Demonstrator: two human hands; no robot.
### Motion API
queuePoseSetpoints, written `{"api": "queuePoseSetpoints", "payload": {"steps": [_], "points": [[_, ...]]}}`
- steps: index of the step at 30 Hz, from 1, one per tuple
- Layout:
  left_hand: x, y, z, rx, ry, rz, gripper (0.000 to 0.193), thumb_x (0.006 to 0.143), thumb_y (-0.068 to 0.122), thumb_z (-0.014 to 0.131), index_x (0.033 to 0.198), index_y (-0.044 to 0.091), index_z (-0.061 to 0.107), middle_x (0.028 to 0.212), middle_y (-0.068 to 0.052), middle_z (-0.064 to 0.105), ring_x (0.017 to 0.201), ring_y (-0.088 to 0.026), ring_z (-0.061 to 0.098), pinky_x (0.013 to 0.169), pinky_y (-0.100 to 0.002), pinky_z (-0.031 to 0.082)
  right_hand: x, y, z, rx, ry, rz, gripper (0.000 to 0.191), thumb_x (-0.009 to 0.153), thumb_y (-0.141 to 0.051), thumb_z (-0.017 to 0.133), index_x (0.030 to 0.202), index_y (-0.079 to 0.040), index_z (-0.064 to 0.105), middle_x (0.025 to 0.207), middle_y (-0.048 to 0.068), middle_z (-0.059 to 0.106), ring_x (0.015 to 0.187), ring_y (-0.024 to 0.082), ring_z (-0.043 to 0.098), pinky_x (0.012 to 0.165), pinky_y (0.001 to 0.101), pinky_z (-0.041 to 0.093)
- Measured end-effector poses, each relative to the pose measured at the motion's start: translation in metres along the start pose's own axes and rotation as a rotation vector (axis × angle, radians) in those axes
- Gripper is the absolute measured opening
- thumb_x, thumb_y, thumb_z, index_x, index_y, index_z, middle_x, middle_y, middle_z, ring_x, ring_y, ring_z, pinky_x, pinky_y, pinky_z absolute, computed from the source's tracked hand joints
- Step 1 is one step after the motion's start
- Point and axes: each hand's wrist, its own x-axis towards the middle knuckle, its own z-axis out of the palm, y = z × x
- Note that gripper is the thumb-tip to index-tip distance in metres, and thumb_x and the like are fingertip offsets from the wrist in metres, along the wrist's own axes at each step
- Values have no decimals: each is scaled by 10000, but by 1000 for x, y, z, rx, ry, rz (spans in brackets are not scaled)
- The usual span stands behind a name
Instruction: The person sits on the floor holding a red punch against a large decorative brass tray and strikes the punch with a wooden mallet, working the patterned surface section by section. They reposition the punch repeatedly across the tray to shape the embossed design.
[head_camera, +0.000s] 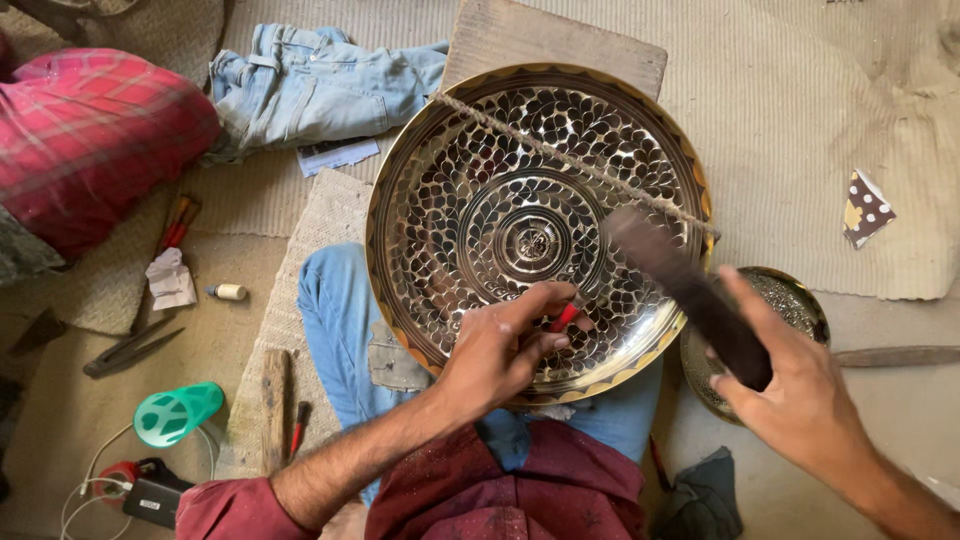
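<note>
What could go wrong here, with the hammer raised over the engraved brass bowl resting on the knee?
1. The dark hammer in the right hand could miss the red-handled tool and hit the left hand.
2. The large engraved brass bowl rests tilted on the blue-jeaned knee, so a blow might shift it and mar the pattern.

You are keeping the engraved bowl (535, 225) at frame centre, resting on your knee (335, 300). A smaller bowl (795, 300) is lying at its lower right, folded jeans (310, 85) at upper left, a wooden board (555, 40) behind it.
</note>
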Motion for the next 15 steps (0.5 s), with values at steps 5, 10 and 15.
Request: {"api": "queuePoseSetpoints", "payload": {"steps": [5, 10, 15], "points": [[0, 6, -3, 12, 0, -27, 468, 916, -82, 631, 1354, 68, 561, 1180, -56, 786, 962, -152, 785, 743, -267, 650, -1, -2, 1, -109, 46, -79, 1047, 669, -61, 810, 1590, -304, 377, 1395, 110, 651, 1076, 292, 731, 887, 383, 573], [-2, 5, -2, 52, 11, -6, 475, 913, -64, 672, 1358, 69, 573, 1148, -62, 785, 952, -153, 787, 762, -272, 651, -3, -7, 1, -126, 99, -218, 1015, 638, 3, 782, 1542, -263, 404, 1453, 146, 607, 1208, 331, 661, 952, 405, 541], [-1, 1, -1, 59, -13, -22, 499, 926, -63, 626, 1392, 100, 552, 1193, -38, 785, 898, -152, 788, 670, -276, 643, -1, -9, 4, -98, 56, -126, 1024, 656, -14, 789, 1566, -263, 391, 1471, 140, 574, 1178, 317, 664, 947, 389, 557]]}}
